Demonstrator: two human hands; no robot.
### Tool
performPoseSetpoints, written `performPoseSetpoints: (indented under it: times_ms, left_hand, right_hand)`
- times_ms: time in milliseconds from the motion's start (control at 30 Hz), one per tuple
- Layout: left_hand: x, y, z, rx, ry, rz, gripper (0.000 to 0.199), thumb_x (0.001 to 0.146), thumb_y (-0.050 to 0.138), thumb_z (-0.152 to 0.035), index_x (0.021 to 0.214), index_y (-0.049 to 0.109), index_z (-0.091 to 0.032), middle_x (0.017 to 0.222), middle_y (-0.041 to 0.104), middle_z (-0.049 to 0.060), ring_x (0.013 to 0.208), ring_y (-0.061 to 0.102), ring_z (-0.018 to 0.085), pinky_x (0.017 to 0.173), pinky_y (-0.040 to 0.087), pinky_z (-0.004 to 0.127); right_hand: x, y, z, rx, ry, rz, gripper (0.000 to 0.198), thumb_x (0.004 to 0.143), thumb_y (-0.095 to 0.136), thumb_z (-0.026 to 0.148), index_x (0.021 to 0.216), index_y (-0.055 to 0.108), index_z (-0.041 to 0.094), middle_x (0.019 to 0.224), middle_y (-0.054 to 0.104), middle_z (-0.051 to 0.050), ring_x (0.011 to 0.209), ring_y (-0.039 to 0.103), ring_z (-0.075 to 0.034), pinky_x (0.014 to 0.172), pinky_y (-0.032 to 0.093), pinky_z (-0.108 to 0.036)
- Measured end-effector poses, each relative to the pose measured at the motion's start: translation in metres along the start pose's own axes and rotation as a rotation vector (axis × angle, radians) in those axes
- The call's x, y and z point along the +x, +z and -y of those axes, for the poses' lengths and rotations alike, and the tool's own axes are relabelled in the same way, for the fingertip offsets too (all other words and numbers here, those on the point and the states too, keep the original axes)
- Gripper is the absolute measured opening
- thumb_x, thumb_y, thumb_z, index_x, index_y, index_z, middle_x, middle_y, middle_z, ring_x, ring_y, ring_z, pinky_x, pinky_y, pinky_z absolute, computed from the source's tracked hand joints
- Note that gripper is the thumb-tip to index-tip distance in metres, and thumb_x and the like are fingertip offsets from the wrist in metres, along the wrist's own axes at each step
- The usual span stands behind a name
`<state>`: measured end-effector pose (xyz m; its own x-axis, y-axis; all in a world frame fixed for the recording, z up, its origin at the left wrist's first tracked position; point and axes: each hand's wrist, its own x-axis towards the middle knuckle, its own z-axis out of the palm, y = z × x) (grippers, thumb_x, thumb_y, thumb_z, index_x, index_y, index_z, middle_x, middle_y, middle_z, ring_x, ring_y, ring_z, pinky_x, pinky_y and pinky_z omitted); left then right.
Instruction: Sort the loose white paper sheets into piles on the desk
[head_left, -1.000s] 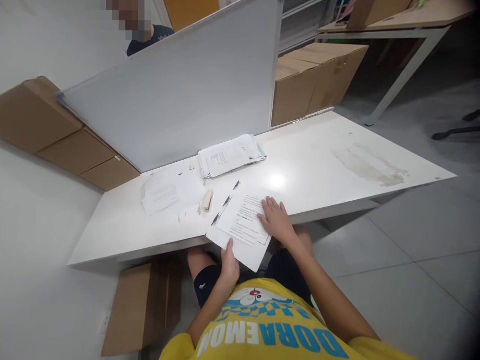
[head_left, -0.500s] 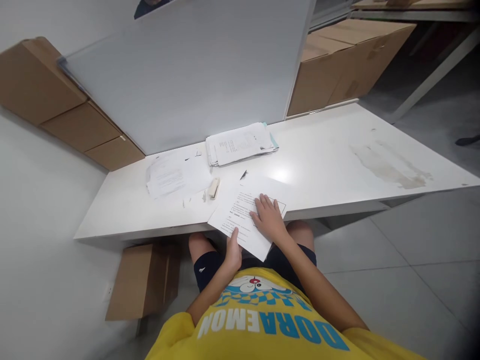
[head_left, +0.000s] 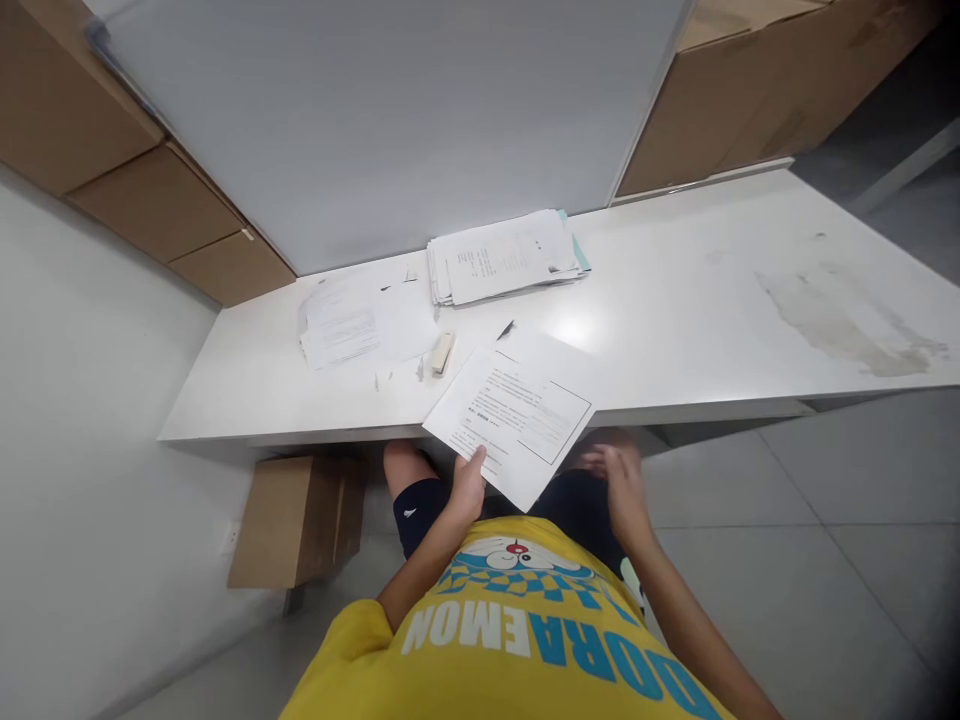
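A printed sheet of paper (head_left: 525, 410) lies partly on the white desk and sticks out over its front edge. My left hand (head_left: 469, 485) grips the sheet's near left edge, its thumb on top and its other fingers hidden underneath. Off to the sheet's right, my right hand (head_left: 621, 478) hangs over my right thigh, away from the paper. Its fingers are bent and smeared by motion, so their closure is unclear. A small cream-coloured block-like object (head_left: 442, 354) sits on the desk, left of the sheet.
A thick stack of papers (head_left: 506, 262) rests at the back against a grey panel (head_left: 390, 120). Loose sheets (head_left: 345, 335) lie left on the white desk (head_left: 675, 330). Cardboard boxes (head_left: 150, 200) line the left, another box (head_left: 277, 520) stands below, and a larger carton (head_left: 742, 100) is behind right.
My right hand has lifted off the sheet and moved right, down beside the desk edge. My left hand still holds the sheet. The camera view has tilted down.
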<state>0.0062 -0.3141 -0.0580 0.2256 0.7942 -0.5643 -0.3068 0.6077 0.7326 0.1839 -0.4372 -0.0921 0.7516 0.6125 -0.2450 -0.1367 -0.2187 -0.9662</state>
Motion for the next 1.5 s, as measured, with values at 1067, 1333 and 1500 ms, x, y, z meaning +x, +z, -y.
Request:
performPoseSetpoints:
  times_ms: [1067,1333,1500]
  left_hand:
    - [0.068,-0.03,-0.157,1.17,0.489,0.14,0.072,0.089,0.06,-0.031,0.152,0.026,-0.026,0.142,0.053,0.01,0.128,0.053,0.027,0.104,0.047,0.042]
    - [0.058,-0.023,-0.148,1.348,0.567,0.053,0.068,0.09,0.058,-0.035,0.151,0.031,-0.022,0.154,0.039,0.008,0.139,0.04,0.028,0.114,0.036,0.04]
    - [0.059,-0.025,-0.145,1.451,0.616,0.128,0.055,0.093,0.052,-0.03,0.147,0.041,-0.022,0.149,0.046,0.006,0.137,0.044,0.025,0.113,0.037,0.038]
  right_hand:
    - [-0.008,0.06,0.078,-0.123,-0.454,0.316,0.034,0.094,0.047,0.043,0.098,0.073,0.022,0.078,0.072,-0.004,0.071,0.066,-0.02,0.068,0.052,-0.032]
    - [0.088,0.131,0.153,-0.627,-0.722,0.525,0.042,0.097,0.04,0.038,0.127,0.063,0.018,0.126,0.065,-0.009,0.117,0.059,-0.026,0.099,0.047,-0.042]
    - [0.119,0.185,0.16,-0.814,-0.732,0.84,0.051,0.098,0.041,0.04,0.142,0.049,0.016,0.157,0.03,-0.01,0.135,0.046,-0.028,0.107,0.042,-0.041]
